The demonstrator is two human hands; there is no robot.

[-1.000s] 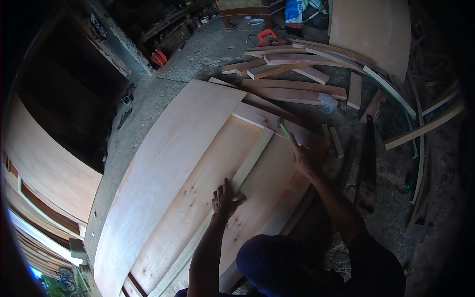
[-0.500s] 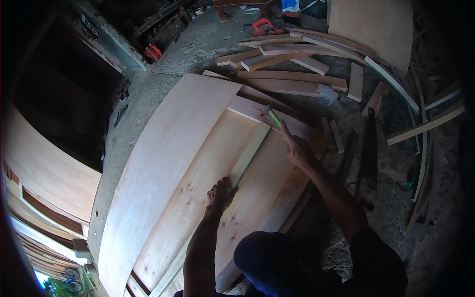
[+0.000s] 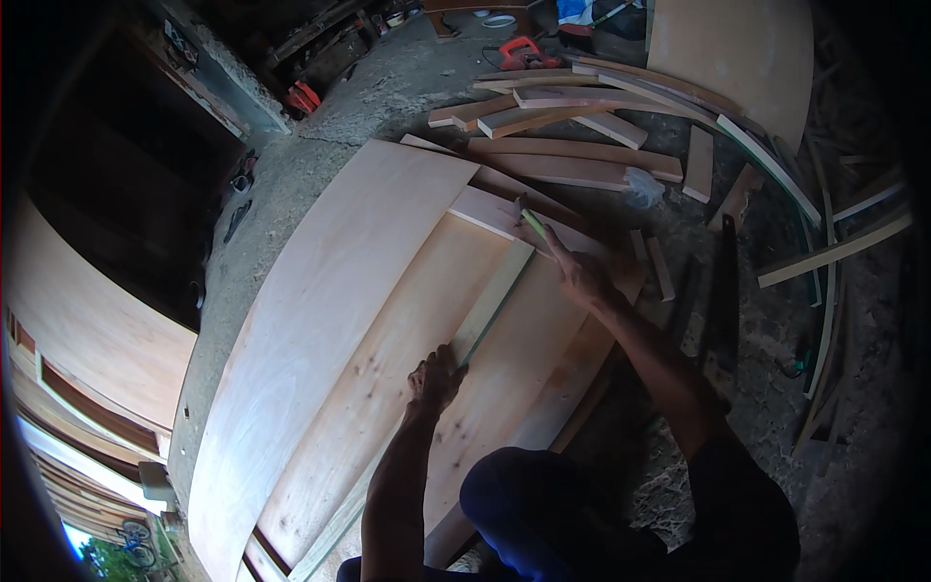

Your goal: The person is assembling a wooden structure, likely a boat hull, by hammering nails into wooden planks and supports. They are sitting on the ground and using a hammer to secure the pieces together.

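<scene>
My right hand (image 3: 585, 281) is closed round the light green handle of a hammer (image 3: 532, 219), its index finger lying along the handle. The hammer's dark head is over the crosspiece (image 3: 485, 214) at the far end of a wooden panel frame. My left hand (image 3: 435, 379) grips a long pale wooden strip (image 3: 492, 296) with a green edge, fingers curled over it. This strip runs lengthwise over the plywood panel (image 3: 407, 296), its far end against the crosspiece. A wide, lighter plywood sheet (image 3: 330, 281) covers the panel's left side.
Cut boards (image 3: 572, 160) lie on the concrete floor beyond the panel, with a clear plastic bag (image 3: 643, 187) beside them. A handsaw (image 3: 720, 301) lies to the right, near long bent strips (image 3: 832, 254). Farther off sits a red power tool (image 3: 525, 53). More plywood (image 3: 97, 320) is at the left.
The hammer head has tipped slightly up and left in my right hand. My left hand stays on the strip, and the whole view has shifted a little.
</scene>
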